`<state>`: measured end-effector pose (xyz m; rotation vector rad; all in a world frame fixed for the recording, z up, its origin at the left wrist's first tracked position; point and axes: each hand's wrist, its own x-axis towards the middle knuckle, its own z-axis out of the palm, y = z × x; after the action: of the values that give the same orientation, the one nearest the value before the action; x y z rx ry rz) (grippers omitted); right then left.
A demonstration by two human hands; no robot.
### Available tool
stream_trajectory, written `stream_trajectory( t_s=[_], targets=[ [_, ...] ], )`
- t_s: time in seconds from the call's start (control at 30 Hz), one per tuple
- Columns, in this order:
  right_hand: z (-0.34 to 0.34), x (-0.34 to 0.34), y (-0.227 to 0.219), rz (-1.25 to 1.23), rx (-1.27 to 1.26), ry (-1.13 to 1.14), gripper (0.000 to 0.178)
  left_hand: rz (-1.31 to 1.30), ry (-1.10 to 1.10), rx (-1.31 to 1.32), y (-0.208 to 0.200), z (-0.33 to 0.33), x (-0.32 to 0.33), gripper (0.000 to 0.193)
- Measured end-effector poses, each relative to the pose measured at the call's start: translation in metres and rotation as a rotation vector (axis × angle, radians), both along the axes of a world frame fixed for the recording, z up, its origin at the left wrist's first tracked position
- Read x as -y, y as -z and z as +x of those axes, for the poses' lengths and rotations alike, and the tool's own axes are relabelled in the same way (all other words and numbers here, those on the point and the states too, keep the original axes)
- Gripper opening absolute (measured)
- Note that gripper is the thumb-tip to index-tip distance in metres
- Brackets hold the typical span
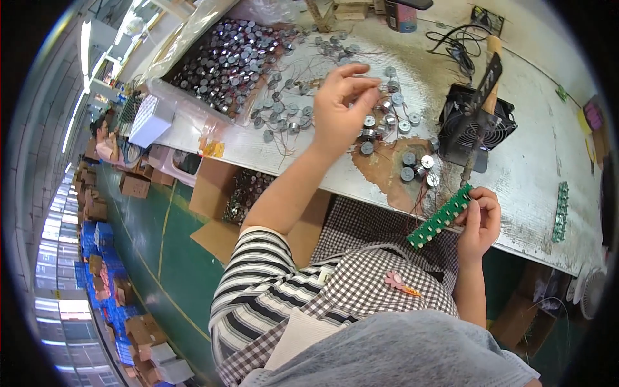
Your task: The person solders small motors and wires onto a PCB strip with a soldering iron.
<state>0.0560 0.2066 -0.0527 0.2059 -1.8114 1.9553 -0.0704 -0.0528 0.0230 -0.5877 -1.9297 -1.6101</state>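
My right hand (482, 222) grips a long green circuit board (440, 217) by its far end, fingers wrapped round the edge. The board slants over the table's front edge, with a row of small pale parts along it. Just above its far end is the tip of a soldering iron (478, 138) with a wooden handle; whether they touch I cannot tell. My left hand (343, 106) is raised over the table, fingers apart and curved, with nothing visible in it. Small round metal motors (404, 126) with thin wires lie beside and below it. Several more motors (426, 161) lie nearer the board.
A large heap of motors (225, 64) fills the back left of the table. A black fan (493, 122) stands behind the iron. More green boards (560, 213) lie at the right. An open carton (216, 193) sits below the table edge. Far left, a person (106, 142) sits.
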Motion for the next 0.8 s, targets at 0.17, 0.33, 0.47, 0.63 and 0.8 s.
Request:
stream_trajectory(
  t_s=[0.17,0.33,0.47,0.63,0.8],
  targets=[
    [0.004,-0.001,0.002,0.039,0.018,-0.002,0.002,0.091,0.378,0.838,-0.014,0.066,-0.033,0.013],
    [0.001,0.003,-0.003,0.195,0.033,0.059,0.005,0.133,0.531,0.905,0.04,0.07,-0.055,0.019],
    [-0.001,0.006,-0.006,0.188,0.036,0.011,0.007,0.18,0.421,0.932,0.033,0.073,-0.068,0.019],
    [0.002,0.006,-0.001,0.006,-0.041,-0.101,0.009,0.196,0.489,0.871,0.045,0.069,-0.077,0.013],
    [0.004,0.003,-0.002,0.141,-0.055,0.0,0.008,0.228,0.539,0.991,0.038,0.076,-0.084,0.01]
  ],
)
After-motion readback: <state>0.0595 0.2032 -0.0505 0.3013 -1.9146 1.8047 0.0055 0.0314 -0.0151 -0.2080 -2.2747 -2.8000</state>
